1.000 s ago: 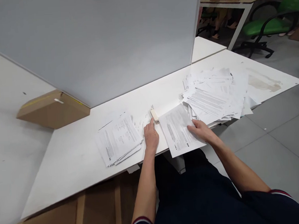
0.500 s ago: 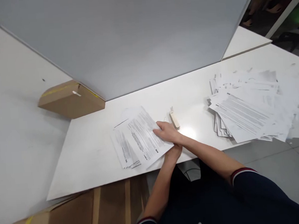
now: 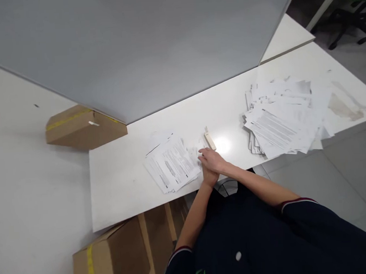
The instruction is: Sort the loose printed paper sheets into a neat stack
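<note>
My right hand (image 3: 214, 160) reaches across to the left, its fingers stretched out flat at the right edge of a small stack of printed sheets (image 3: 172, 167) on the white table (image 3: 121, 191). It holds nothing. My left hand (image 3: 209, 178) lies under the right wrist at the table's front edge, and its fingers are hidden. A small beige oblong tool (image 3: 210, 141) lies just behind the hands. A large loose pile of printed papers (image 3: 282, 121) sits to the right.
A grey partition panel (image 3: 139, 44) stands along the table's back edge. One cardboard box (image 3: 82, 127) sits at the left of the panel, another (image 3: 116, 254) under the table's front. An office chair base (image 3: 348, 17) shows at the far right.
My right hand carried one sheet from in front of me across to the small left stack and laid it on top. My left hand drew back from the beige tool to the table's edge.
</note>
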Tool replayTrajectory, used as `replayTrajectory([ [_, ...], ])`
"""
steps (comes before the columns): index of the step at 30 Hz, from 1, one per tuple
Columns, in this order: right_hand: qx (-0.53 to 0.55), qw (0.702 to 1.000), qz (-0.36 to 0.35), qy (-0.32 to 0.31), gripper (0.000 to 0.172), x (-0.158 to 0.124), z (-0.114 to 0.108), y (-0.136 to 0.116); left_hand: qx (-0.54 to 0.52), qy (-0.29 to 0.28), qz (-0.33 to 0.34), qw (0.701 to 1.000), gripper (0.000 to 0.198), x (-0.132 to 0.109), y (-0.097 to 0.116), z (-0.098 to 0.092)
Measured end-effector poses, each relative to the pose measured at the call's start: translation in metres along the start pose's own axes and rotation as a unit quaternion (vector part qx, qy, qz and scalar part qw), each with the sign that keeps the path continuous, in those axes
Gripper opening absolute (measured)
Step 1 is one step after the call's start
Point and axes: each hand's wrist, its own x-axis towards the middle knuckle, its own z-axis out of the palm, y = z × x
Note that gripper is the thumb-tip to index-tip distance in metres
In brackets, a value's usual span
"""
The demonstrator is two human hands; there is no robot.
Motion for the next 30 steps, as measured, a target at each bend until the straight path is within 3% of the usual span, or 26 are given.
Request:
replayTrajectory([
  [2, 0.016, 0.999, 0.036, 0.016, 0.028, -0.022, -0.027, 0.028, 0.033, -0.007, 0.015, 0.999, 0.048, -0.011, 0.007, -0.006],
  [4, -0.011, 0.992, 0.105, 0.075, 0.026, -0.048, -0.054, 0.063, 0.075, -0.012, 0.029, 0.997, 0.05, -0.023, 0.016, -0.011],
  [8, -0.101, 0.95, 0.223, 0.192, 0.029, -0.09, -0.097, 0.128, 0.107, -0.042, 0.025, 0.993, 0.051, -0.042, 0.027, -0.016],
  [11, -0.162, 0.93, 0.236, 0.23, 0.035, -0.099, -0.115, 0.159, 0.104, -0.055, 0.018, 0.993, 0.05, -0.047, 0.031, -0.015],
  [14, -0.198, 0.926, 0.242, 0.213, 0.051, -0.094, -0.119, 0.175, 0.093, -0.052, 0.013, 0.994, 0.051, -0.048, 0.034, -0.013],
  [16, -0.208, 0.928, 0.243, 0.192, 0.052, -0.09, -0.118, 0.18, 0.09, -0.05, 0.012, 0.995, 0.051, -0.048, 0.036, -0.013],
  [20, -0.216, 0.938, 0.209, 0.172, 0.037, -0.089, -0.117, 0.18, 0.08, -0.044, 0.021, 0.996, 0.052, -0.044, 0.039, -0.02],
  [24, -0.209, 0.939, 0.2, 0.186, 0.035, -0.092, -0.12, 0.171, 0.045, -0.037, 0.016, 0.998, 0.052, -0.036, 0.047, -0.029],
  [28, -0.16, 0.943, 0.18, 0.23, 0.035, -0.098, -0.124, 0.132, -0.099, -0.032, -0.079, 0.991, 0.052, -0.023, 0.061, -0.036],
  [30, -0.082, 0.961, 0.125, 0.234, 0.034, -0.103, -0.123, 0.101, -0.235, -0.03, -0.148, 0.96, 0.058, -0.016, 0.068, -0.039],
])
